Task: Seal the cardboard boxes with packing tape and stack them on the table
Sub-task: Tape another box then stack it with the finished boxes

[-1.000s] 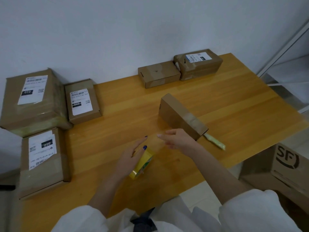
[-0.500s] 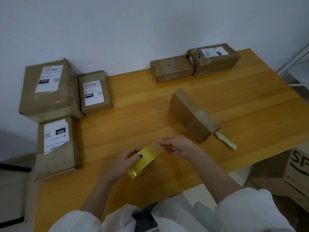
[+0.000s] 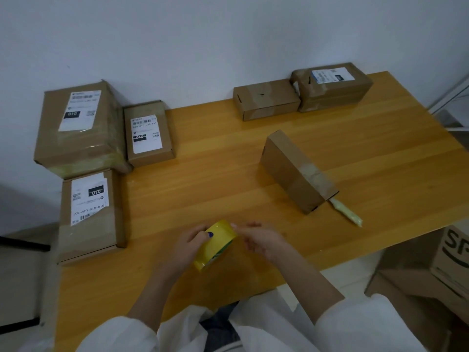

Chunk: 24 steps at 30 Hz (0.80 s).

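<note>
Left hand (image 3: 185, 250) is wrapped round the tape roll (image 3: 218, 240), held over the near part of the table (image 3: 228, 189). Right hand (image 3: 266, 242) is set at the roll's far rim with fingers curled; whether the tape end is pinched cannot be told, blurred. One roll is seen, glossy yellow. Six boxes are counted on the table: centre box (image 3: 297, 171), set diagonally and brown-taped; large box (image 3: 78, 128), small box (image 3: 149, 133) and flat box (image 3: 91, 214) at left, all labelled; plain box (image 3: 266, 99) and torn box (image 3: 332, 86) at the far edge. One pale cutter (image 3: 346, 215) is seen at the centre box's near end.
</note>
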Each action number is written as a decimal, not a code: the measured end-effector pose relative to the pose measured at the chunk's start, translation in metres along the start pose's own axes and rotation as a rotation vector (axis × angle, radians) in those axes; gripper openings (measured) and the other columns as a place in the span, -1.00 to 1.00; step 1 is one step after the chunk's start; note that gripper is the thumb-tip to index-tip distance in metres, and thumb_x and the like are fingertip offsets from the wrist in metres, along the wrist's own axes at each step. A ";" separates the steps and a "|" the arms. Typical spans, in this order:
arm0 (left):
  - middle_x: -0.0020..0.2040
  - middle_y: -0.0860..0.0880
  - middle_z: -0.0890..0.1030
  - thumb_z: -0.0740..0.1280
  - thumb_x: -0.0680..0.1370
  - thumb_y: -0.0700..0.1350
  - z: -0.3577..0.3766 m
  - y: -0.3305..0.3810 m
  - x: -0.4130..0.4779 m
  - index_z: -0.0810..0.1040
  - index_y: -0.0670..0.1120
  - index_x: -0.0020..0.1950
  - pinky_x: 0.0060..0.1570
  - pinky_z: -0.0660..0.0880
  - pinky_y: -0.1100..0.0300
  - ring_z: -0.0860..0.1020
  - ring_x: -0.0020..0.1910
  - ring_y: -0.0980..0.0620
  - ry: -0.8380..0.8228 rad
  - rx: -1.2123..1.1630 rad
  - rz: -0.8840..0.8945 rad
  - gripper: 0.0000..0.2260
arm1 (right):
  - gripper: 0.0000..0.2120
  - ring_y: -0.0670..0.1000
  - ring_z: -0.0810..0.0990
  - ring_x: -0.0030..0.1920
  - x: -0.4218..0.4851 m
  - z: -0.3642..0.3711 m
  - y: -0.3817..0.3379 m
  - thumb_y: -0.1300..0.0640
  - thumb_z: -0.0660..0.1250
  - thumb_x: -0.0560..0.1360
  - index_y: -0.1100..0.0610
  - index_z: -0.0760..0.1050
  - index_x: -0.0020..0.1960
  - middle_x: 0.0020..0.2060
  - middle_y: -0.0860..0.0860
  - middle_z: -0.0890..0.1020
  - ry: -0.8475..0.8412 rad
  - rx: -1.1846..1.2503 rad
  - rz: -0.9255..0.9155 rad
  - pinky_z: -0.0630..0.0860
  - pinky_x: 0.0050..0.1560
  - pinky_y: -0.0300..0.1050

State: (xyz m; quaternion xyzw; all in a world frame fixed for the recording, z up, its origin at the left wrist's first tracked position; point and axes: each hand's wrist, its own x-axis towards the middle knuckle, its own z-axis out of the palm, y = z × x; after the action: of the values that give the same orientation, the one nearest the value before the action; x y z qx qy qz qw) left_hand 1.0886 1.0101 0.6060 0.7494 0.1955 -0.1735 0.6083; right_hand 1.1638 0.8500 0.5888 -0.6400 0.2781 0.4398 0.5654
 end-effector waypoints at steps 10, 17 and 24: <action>-0.03 0.12 0.58 0.21 0.42 0.21 -0.004 0.023 0.036 0.61 -0.02 0.16 -0.29 0.30 0.30 0.47 -0.20 0.16 0.116 0.562 0.262 -0.54 | -0.86 0.00 0.56 -0.11 0.003 -0.022 -0.023 0.05 0.29 0.58 0.13 0.49 0.02 -0.13 0.02 0.57 0.284 -0.290 -0.522 0.55 0.02 0.00; 0.28 0.07 0.53 0.21 0.58 0.14 -0.014 0.019 0.071 0.49 -0.02 0.34 0.12 0.48 0.17 0.55 0.12 0.10 0.118 1.106 0.333 -0.60 | -0.61 0.12 0.47 0.14 -0.020 -0.094 -0.073 0.05 0.42 0.47 0.19 0.44 0.21 0.08 0.06 0.53 0.949 -0.611 -1.107 0.29 0.06 -0.25; 0.34 0.03 0.46 0.20 0.60 0.09 0.000 -0.001 0.060 0.46 -0.03 0.36 0.25 0.39 0.18 0.48 0.24 0.11 0.082 1.166 0.287 -0.62 | -0.32 0.14 0.52 0.17 0.001 -0.131 -0.052 -0.07 0.41 0.47 0.19 0.22 0.44 0.22 0.12 0.51 0.651 -0.975 -0.612 0.52 0.05 0.01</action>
State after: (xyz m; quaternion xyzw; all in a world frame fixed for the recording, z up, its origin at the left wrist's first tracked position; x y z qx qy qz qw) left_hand 1.1401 1.0156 0.5750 0.9845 -0.0117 -0.1394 0.1062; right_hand 1.2407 0.7345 0.6091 -0.9731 0.0092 0.1187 0.1972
